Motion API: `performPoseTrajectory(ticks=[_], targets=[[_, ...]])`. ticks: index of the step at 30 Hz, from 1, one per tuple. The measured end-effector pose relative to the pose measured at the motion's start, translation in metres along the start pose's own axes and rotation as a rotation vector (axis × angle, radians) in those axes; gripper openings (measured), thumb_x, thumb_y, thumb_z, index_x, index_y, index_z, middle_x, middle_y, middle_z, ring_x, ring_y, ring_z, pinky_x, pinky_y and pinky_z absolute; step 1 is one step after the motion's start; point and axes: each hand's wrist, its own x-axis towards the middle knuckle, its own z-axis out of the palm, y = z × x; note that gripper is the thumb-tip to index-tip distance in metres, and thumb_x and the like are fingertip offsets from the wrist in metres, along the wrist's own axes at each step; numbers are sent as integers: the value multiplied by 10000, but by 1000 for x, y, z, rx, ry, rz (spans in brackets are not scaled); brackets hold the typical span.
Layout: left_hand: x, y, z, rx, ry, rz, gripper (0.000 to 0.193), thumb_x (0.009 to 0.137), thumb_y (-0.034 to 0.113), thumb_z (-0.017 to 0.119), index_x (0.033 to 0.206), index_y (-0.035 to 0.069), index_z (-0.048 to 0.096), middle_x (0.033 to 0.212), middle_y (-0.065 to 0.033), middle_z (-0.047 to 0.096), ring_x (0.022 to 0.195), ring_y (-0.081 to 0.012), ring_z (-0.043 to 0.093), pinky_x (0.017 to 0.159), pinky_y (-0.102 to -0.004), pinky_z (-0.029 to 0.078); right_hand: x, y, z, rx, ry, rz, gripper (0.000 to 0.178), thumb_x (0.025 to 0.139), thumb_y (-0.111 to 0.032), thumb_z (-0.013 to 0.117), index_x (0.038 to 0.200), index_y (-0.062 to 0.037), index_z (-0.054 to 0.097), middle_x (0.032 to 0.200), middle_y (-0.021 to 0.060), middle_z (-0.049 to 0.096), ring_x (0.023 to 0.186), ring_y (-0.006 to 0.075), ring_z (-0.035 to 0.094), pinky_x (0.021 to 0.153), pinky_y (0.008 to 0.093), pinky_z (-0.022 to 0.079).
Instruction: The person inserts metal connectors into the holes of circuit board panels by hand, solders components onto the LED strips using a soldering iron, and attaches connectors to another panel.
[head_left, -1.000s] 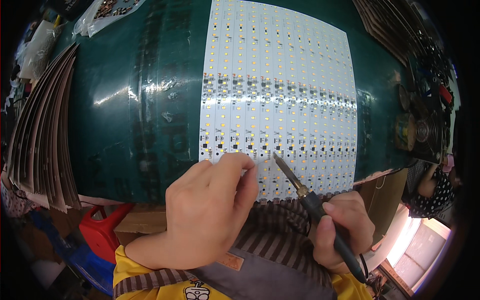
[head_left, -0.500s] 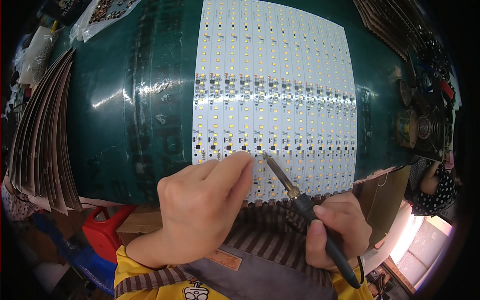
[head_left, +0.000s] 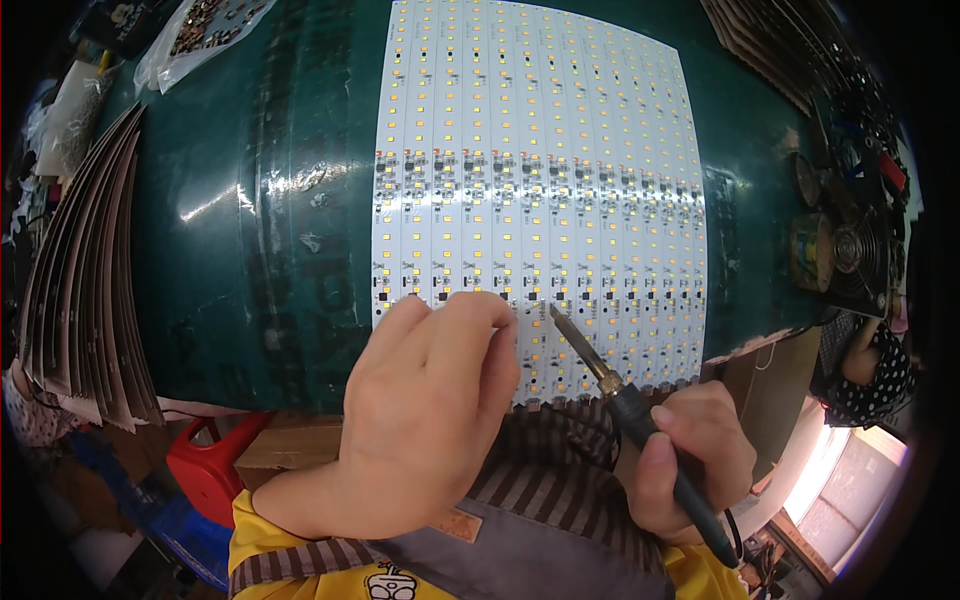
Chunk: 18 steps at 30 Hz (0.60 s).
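Note:
A white LED circuit board panel [head_left: 515, 235] made of many narrow strips lies on the green work surface, dotted with yellow LEDs and small black chips. My right hand [head_left: 703, 450] grips the dark handle of a soldering iron [head_left: 640, 425], cord trailing below. The iron's metal tip points up and left, at the lower rows of components. My left hand [head_left: 425, 410] is just left of the tip, over the panel's lower part, with fingers pinched together. Whatever those fingertips hold is hidden behind the hand.
Stacked brown panels [head_left: 85, 270] stand at the left, and another stack [head_left: 765, 45] at the far right. A clear bag of small parts [head_left: 205, 35] lies far left. At the right are a black fan [head_left: 858, 248] and another person's arm [head_left: 862, 355]. A red stool [head_left: 205, 465] stands below.
Both hands have moved right across the panel, and the soldering iron's tip has passed to a strip further right. The panel appears slightly further left in the view.

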Motion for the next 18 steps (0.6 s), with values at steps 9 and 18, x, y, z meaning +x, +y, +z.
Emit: performPoseTrajectory(ticks=[9, 18], targets=[[0, 0, 0, 76, -70, 24, 145, 720, 3, 703, 841, 55, 643, 620, -54, 601, 494, -165, 557, 464, -273, 433, -2, 2, -1, 17, -27, 22, 253, 652, 6, 679, 901, -19, 641, 700, 79, 599, 594, 220, 568, 549, 296, 487], [1, 4, 0, 98, -89, 14, 112, 710, 21, 719, 806, 58, 676, 584, -75, 569, 485, -208, 539, 456, -299, 409, 3, -1, -1, 12, -45, 5, 252, 644, 6, 691, 891, -19, 645, 693, 77, 599, 586, 213, 568, 536, 285, 484]])
